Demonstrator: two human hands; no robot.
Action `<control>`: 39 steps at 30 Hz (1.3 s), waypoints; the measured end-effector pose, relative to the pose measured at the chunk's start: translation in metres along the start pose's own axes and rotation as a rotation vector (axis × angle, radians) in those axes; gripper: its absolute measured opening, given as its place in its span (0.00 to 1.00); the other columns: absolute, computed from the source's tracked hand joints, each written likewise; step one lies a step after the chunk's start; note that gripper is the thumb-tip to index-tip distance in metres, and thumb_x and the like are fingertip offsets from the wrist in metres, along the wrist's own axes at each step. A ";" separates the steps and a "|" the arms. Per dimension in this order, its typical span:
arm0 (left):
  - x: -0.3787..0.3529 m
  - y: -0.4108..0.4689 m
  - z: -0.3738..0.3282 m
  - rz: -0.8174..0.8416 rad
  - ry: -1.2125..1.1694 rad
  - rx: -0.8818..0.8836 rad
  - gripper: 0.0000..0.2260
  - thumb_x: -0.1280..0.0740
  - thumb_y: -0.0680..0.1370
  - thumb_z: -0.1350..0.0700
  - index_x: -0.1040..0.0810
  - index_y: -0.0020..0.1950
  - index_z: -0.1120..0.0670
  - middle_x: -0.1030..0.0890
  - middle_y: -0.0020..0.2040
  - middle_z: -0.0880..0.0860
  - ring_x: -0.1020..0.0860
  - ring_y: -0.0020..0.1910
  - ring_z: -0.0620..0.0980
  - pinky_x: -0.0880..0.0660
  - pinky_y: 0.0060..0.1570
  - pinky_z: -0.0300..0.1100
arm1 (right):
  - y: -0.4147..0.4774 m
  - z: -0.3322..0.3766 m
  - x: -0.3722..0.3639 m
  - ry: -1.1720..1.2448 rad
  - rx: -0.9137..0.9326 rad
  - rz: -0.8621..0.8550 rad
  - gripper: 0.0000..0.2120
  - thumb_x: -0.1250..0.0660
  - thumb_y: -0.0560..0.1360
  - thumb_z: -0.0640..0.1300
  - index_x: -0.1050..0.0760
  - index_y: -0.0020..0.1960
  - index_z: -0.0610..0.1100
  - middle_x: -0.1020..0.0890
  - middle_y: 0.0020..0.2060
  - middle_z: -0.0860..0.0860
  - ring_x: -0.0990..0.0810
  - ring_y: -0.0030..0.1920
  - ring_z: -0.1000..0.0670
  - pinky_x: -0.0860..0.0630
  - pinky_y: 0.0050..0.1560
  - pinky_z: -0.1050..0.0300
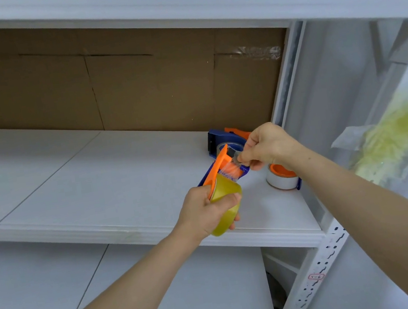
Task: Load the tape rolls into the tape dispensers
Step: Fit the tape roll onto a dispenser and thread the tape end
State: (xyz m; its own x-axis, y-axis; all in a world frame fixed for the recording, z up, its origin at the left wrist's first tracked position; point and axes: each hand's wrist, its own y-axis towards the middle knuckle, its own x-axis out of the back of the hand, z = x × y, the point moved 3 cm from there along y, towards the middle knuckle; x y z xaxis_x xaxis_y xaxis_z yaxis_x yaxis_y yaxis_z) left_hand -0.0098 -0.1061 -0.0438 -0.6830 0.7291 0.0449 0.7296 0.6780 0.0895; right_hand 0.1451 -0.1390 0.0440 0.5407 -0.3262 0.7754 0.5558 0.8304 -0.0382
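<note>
Above the shelf [93, 178] near its right end, the left hand [204, 212] grips the yellowish tape roll [226, 200] on an orange-and-blue dispenser [219, 166], while the right hand [266, 148], farther back over the shelf, pinches the roll's free end [237, 159] (clear, crinkled)

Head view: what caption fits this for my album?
Left hand grips the tape roll on a dispenser; right hand pinches the tape end above the shelf.
</note>
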 end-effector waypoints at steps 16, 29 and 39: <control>-0.005 0.001 0.017 -0.178 0.033 -0.096 0.06 0.29 0.73 0.55 0.20 0.44 0.58 0.19 0.32 0.55 0.18 0.31 0.58 0.20 0.34 0.49 | 0.000 0.012 -0.012 -0.324 0.123 -0.158 0.09 0.31 0.69 0.43 0.21 0.44 0.37 0.16 0.42 0.40 0.17 0.45 0.42 0.22 0.39 0.51; -0.003 0.004 0.015 -0.098 0.056 -0.082 0.03 0.30 0.74 0.56 0.21 0.43 0.54 0.19 0.31 0.53 0.19 0.30 0.54 0.21 0.33 0.46 | -0.007 0.001 -0.016 -0.073 0.383 -0.253 0.06 0.35 0.77 0.46 0.28 0.45 0.44 0.19 0.38 0.49 0.20 0.40 0.51 0.21 0.42 0.51; 0.001 0.005 0.010 -0.043 0.054 -0.048 0.06 0.29 0.73 0.53 0.21 0.46 0.54 0.19 0.33 0.54 0.18 0.33 0.57 0.19 0.36 0.50 | -0.007 -0.009 -0.006 0.377 0.319 -0.131 0.05 0.30 0.74 0.40 0.25 0.40 0.42 0.18 0.35 0.43 0.26 0.24 0.58 0.30 0.24 0.66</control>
State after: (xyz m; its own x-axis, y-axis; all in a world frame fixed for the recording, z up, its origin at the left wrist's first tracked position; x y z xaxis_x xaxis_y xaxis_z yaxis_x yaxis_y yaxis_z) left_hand -0.0065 -0.1007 -0.0527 -0.7151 0.6927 0.0932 0.6983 0.7020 0.1403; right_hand 0.1439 -0.1470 0.0342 0.7023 -0.5278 0.4776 0.4452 0.8492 0.2839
